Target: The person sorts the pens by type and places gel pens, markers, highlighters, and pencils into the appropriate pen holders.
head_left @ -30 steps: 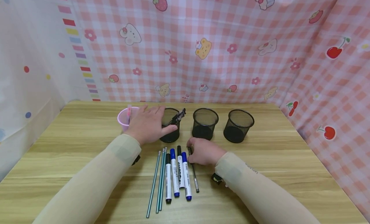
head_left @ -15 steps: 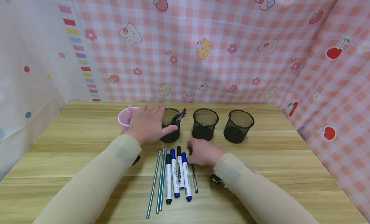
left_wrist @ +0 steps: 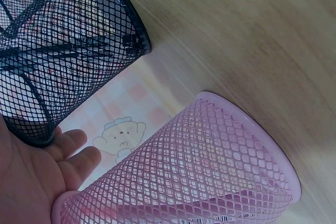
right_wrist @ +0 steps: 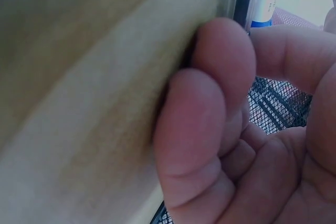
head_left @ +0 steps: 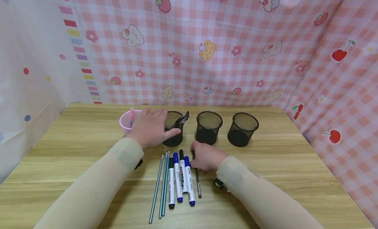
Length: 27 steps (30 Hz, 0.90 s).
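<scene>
My right hand (head_left: 208, 156) pinches the upper end of a slim dark pen (head_left: 198, 183) between thumb and fingers, low over the table. In the right wrist view, curled fingertips (right_wrist: 228, 56) press at the pen's side. My left hand (head_left: 152, 127) reaches with fingers extended between a pink mesh cup (head_left: 125, 124) and a black mesh cup (head_left: 172, 142). Its fingertips lie right at the black cup's rim in the left wrist view. Several dark pens (head_left: 181, 120) lean in that black cup, and a pink-labelled pen (head_left: 131, 114) stands in the pink one.
Left of the pen lie several black and blue markers (head_left: 178, 179), then three teal pencils (head_left: 157, 189). Two more black mesh cups, a middle one (head_left: 206, 135) and a right one (head_left: 238, 137), stand behind. A checked pink curtain (head_left: 189, 64) hangs past the table's back edge.
My right hand and the lower end of the pen have shifted very slightly left. My left hand stays in place between the cups.
</scene>
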Motion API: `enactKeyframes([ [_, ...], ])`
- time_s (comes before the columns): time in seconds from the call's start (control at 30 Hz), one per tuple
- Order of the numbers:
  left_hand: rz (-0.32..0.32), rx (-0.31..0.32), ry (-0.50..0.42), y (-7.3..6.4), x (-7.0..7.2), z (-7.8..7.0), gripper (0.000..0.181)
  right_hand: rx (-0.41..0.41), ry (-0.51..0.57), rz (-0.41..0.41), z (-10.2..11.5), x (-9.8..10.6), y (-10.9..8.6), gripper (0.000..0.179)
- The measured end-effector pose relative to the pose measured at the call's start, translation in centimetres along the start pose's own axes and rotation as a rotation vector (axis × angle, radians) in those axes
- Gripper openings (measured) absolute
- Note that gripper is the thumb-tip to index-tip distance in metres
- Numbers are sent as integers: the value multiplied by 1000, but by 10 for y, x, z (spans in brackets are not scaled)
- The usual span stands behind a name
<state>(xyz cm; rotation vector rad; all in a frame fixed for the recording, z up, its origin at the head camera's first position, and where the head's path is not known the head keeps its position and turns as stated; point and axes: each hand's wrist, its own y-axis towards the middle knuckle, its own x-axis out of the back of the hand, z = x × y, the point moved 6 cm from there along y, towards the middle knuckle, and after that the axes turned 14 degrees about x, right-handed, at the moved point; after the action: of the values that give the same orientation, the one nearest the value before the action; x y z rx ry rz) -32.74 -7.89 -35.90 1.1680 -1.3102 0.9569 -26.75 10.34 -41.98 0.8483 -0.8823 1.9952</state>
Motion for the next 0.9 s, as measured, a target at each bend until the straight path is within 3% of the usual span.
enactKeyframes([
  [0.9,-4,4,-2,-2,1,0,105,-21,17,-1,1,-1,0,49],
])
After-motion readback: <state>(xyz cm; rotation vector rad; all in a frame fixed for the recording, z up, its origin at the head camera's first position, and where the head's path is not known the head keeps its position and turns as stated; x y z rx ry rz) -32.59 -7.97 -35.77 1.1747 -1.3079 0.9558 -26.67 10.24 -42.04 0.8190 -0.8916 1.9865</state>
